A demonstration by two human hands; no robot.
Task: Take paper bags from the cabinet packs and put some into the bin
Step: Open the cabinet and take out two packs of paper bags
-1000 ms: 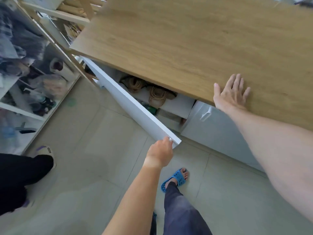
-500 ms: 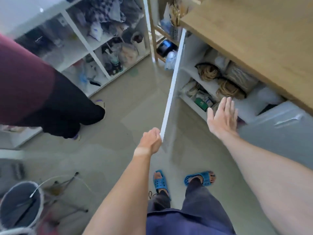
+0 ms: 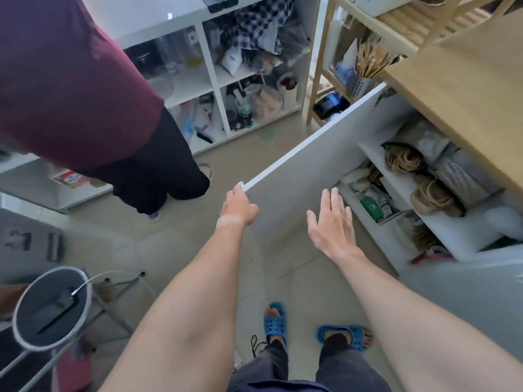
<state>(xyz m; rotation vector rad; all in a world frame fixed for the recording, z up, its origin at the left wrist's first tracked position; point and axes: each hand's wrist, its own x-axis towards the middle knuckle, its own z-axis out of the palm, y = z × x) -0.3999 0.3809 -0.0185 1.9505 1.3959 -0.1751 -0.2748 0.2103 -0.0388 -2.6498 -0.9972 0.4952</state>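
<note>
While the door stands open: left hand (image 3: 240, 206) grips the free corner of the white cabinet door (image 3: 317, 171), arm stretched forward.
Right hand: the right hand (image 3: 331, 222) hovers released, fingers straight and spread, grasping nothing, just before the lower shelf's front edge.
Change: the door has swung wider than half a second ago; the right hand sits lower.
Paper bag packs: two bundles (image 3: 433, 190) on the upper cabinet shelf, under the wooden counter (image 3: 464, 89).
Bin: one round grey bin (image 3: 51, 306), bottom left.
Slippers: two blue.
</note>
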